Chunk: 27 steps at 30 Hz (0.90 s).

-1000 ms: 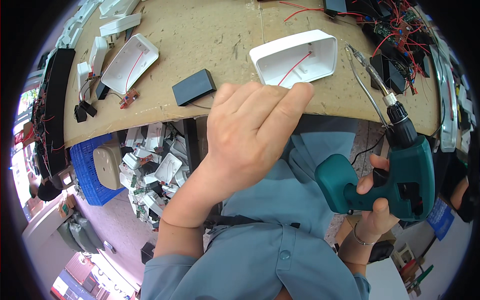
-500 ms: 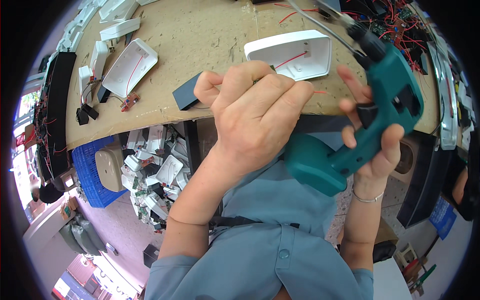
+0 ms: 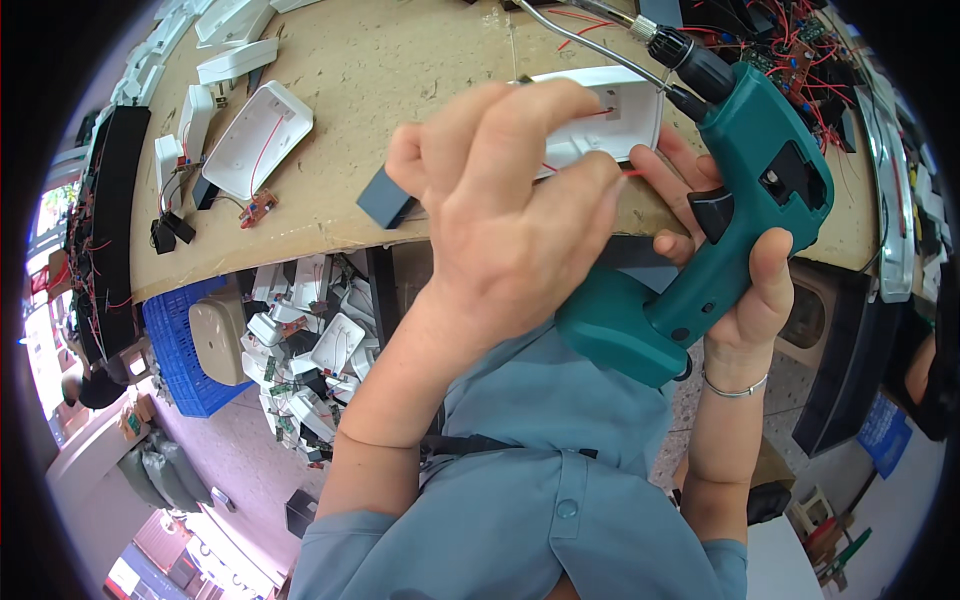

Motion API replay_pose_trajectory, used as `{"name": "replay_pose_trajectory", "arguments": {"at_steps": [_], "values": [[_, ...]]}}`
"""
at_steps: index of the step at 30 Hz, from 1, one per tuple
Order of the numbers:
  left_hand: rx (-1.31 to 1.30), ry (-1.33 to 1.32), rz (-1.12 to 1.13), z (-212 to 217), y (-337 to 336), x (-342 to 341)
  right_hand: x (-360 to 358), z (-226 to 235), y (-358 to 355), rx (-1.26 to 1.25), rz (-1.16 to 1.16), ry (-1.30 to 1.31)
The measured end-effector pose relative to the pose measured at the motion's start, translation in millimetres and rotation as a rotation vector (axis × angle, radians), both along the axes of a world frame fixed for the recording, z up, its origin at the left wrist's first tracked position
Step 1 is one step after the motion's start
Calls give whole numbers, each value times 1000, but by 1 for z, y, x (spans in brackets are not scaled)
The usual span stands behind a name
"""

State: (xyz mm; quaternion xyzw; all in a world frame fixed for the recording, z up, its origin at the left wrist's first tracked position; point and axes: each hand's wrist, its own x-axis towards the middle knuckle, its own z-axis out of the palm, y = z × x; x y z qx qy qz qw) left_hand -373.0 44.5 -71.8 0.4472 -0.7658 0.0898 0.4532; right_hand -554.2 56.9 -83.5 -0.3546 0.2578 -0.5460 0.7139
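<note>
In my right hand [image 3: 745,290] rests a green pistol-shaped soldering gun [image 3: 735,240], with a black trigger, a knurled collar and a bent metal feed tube pointing up-left. Several fingers of that hand reach past the trigger, near the end of a red wire [image 3: 632,173]. My left hand [image 3: 510,210] is curled above the table edge, left of the gun. Its fingers hide most of what they hold. Behind it lies an open white plastic housing [image 3: 640,118], partly covered, with red wire inside. A dark grey block [image 3: 385,198] sits beside my left fingers.
Another white housing [image 3: 258,140] lies to the left, its red wire leading to a small circuit board [image 3: 258,208]. Red wires and boards [image 3: 790,50] are heaped at the far right. Below the table stand a pile of white parts [image 3: 320,345] and a blue crate [image 3: 190,350].
My left hand has turned and its index finger has lifted and stretched. The soldering gun has shifted slightly left and up. The grey block has moved a little right.
</note>
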Motion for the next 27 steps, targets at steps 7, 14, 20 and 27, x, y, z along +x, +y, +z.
{"name": "replay_pose_trajectory", "arguments": {"at_steps": [7, 14, 20, 27], "values": [[26, 40, -53, -2, -5, -2, 3, 1, 1, -2, -6, -4], [215, 53, -356, 15, 11, 1, 3, 2, 2, 36, -18, -25], [90, 9, -53, 3, -11, -1, 2, 1, 1, 11, -14, -3], [46, 25, 62, -10, -22, -7, -20, 6, 29, -64, -82, 137]]}}
